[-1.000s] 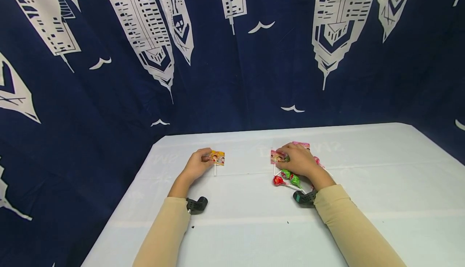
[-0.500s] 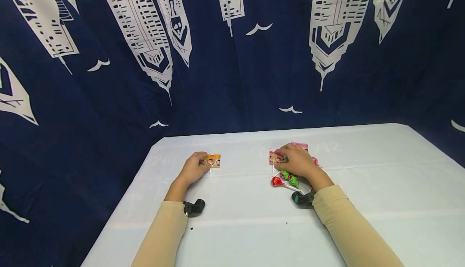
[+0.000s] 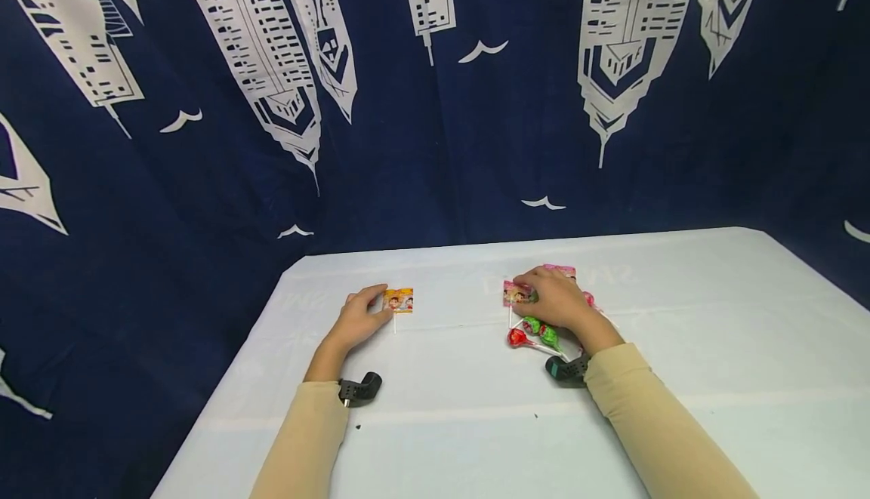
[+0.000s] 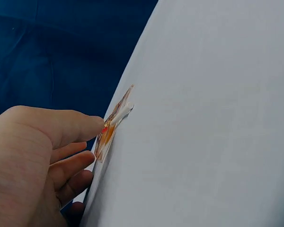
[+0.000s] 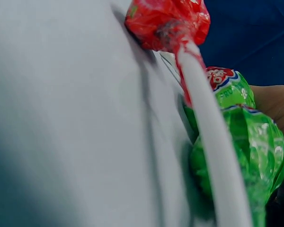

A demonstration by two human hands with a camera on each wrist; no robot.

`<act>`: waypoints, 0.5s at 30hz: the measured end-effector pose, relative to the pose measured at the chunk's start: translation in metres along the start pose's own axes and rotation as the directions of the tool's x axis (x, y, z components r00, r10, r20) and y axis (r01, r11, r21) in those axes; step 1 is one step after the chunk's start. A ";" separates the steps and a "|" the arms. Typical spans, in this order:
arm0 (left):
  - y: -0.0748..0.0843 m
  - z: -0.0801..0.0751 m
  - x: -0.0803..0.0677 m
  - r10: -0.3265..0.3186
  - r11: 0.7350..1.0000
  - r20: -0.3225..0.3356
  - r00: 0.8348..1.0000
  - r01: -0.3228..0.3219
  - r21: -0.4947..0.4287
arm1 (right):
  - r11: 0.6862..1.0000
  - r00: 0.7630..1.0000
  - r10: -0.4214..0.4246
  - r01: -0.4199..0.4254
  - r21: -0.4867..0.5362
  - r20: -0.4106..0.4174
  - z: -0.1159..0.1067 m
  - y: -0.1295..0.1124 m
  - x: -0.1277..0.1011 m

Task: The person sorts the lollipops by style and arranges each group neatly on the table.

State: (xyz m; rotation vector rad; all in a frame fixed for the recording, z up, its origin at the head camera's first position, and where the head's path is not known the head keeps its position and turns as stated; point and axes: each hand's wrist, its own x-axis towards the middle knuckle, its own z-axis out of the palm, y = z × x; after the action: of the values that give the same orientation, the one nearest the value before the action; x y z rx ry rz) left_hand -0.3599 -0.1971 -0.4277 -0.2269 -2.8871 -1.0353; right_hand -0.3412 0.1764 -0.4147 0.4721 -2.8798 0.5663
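On the left of the white table, a flat orange-wrapped lollipop (image 3: 401, 300) lies with its white stick toward me. My left hand (image 3: 356, 321) is beside it, thumb and fingers spread apart; in the left wrist view the thumb is against or just at the lollipop's wrapper (image 4: 106, 137). My right hand (image 3: 560, 304) rests over a group of lollipops, its fingers loosely bent. A pink-wrapped lollipop (image 3: 509, 293) shows between its thumb and index finger. Just below lie a red lollipop (image 3: 517, 338) and two green ones (image 3: 549, 335). The palm hides part of the group.
Another pink wrapper (image 3: 563, 271) shows beyond the right hand, and a pink lollipop (image 3: 590, 300) at its right side. The white table (image 3: 448, 393) ends at a dark blue curtain (image 3: 421, 182) printed with buildings. Small dark specks dot the cloth.
My left hand has drawn slightly left and its fingers have spread from the orange lollipop, which shifted a little left and then lay still. The right hand has stayed in place.
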 end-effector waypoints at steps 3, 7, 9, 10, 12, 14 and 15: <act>-0.001 0.002 0.000 0.021 0.999 0.002 1.000 -0.021 0.026 | 1.000 1.000 0.000 0.000 -0.001 0.005 0.000 0.000 0.000; 0.000 0.004 0.000 0.037 0.998 -0.014 0.999 -0.036 0.052 | 1.000 1.000 -0.008 0.008 -0.002 0.004 0.001 0.001 0.001; 0.000 0.004 0.000 0.039 0.998 -0.026 0.999 -0.038 0.053 | 1.000 1.000 -0.006 0.006 0.003 0.006 0.002 0.000 0.003; 0.000 0.004 -0.001 0.043 0.998 -0.031 0.999 -0.041 0.055 | 1.000 1.000 -0.008 0.008 0.004 0.007 0.002 0.000 0.003; -0.001 0.005 -0.001 0.048 0.997 -0.038 0.998 -0.046 0.070 | 1.000 1.000 -0.010 0.009 0.004 0.011 0.002 0.000 0.004; -0.001 0.006 -0.001 0.049 0.996 -0.041 0.998 -0.046 0.078 | 1.000 1.000 -0.006 0.006 0.006 0.019 0.002 0.000 0.006; -0.002 0.006 -0.001 0.050 0.995 -0.043 0.998 -0.046 0.085 | 1.000 1.000 -0.007 0.007 0.004 0.023 0.002 0.000 0.006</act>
State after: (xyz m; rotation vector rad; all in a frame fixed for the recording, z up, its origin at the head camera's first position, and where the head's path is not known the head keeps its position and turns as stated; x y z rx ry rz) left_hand -0.3594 -0.1949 -0.4336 -0.2631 -2.8614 -0.8978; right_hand -0.3470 0.1740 -0.4149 0.4923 -2.8981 0.5686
